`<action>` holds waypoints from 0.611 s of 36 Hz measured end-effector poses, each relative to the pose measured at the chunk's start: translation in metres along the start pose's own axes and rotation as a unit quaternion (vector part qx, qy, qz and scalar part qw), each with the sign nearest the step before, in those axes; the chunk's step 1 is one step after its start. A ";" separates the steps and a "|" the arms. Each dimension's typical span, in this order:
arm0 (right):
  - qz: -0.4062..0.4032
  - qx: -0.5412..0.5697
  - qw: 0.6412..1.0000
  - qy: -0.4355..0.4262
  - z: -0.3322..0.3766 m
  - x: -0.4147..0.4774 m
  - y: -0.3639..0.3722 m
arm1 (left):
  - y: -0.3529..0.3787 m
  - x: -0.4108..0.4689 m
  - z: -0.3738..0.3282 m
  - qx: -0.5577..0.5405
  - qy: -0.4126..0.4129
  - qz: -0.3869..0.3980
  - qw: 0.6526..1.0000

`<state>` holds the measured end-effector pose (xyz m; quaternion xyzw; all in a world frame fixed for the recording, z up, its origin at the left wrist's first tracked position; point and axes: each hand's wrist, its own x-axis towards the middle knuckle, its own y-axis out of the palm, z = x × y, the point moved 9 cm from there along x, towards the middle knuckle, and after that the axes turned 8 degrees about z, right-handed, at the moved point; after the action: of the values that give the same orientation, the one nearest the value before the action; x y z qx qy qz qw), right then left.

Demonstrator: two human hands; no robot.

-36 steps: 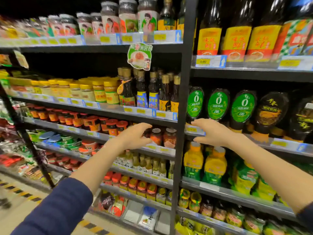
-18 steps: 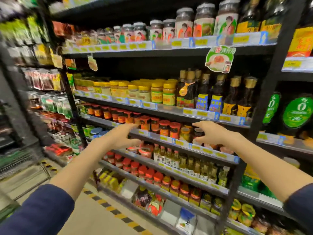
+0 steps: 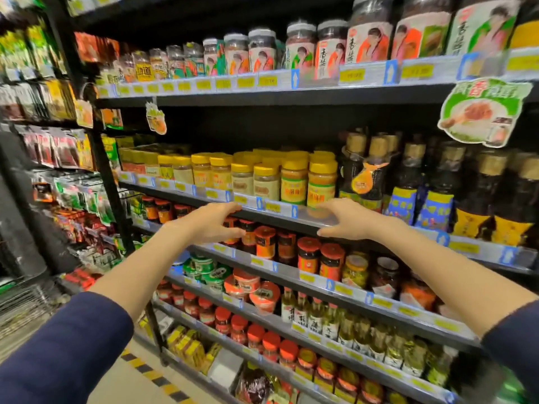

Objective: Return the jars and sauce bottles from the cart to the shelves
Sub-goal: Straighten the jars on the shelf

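Observation:
Both my arms reach out toward stocked shop shelves. My left hand [image 3: 213, 223] hovers with spread fingers in front of the shelf of red-lidded jars [image 3: 307, 255], holding nothing. My right hand [image 3: 348, 218] is also open and empty, its fingers near the price rail [image 3: 280, 209] under the yellow-lidded jars [image 3: 320, 182]. Dark sauce bottles [image 3: 437, 193] with gold caps stand to the right of those jars. Tall jars with portrait labels [image 3: 329, 51] line the top shelf. No cart appears in the view.
A black upright post [image 3: 102, 170] divides this bay from racks of hanging packets [image 3: 64, 153] on the left. Lower shelves hold small oil bottles [image 3: 318, 316] and more red-lidded jars [image 3: 239, 328]. A green promo tag [image 3: 484, 112] hangs at upper right. Yellow-black floor tape [image 3: 151, 371] runs below.
The view has swung left along the shelves, from the green-labelled bottles to the jar bay. Both hands stay open and empty, now closer together and higher, at the yellow-lidded jar shelf.

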<state>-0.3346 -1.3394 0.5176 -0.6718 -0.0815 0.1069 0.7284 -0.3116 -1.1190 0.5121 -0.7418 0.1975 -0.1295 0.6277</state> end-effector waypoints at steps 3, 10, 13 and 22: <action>-0.033 -0.010 0.999 -0.006 0.000 0.025 -0.020 | -0.017 0.032 0.004 -0.002 0.015 -0.025 1.000; -0.067 -0.045 0.996 0.022 -0.006 0.064 -0.067 | -0.048 0.103 -0.008 0.025 0.082 -0.062 0.994; -0.078 -0.069 0.994 0.037 -0.012 0.079 -0.081 | -0.059 0.132 -0.018 0.037 0.123 -0.069 0.989; -0.083 -0.044 0.983 0.159 -0.043 0.100 -0.093 | -0.084 0.200 -0.037 0.034 0.234 -0.059 0.970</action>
<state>-0.2231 -1.3608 0.6037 -0.7023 -0.0248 -0.0663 0.7084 -0.1397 -1.2314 0.5904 -0.6794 0.2902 -0.3427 0.5803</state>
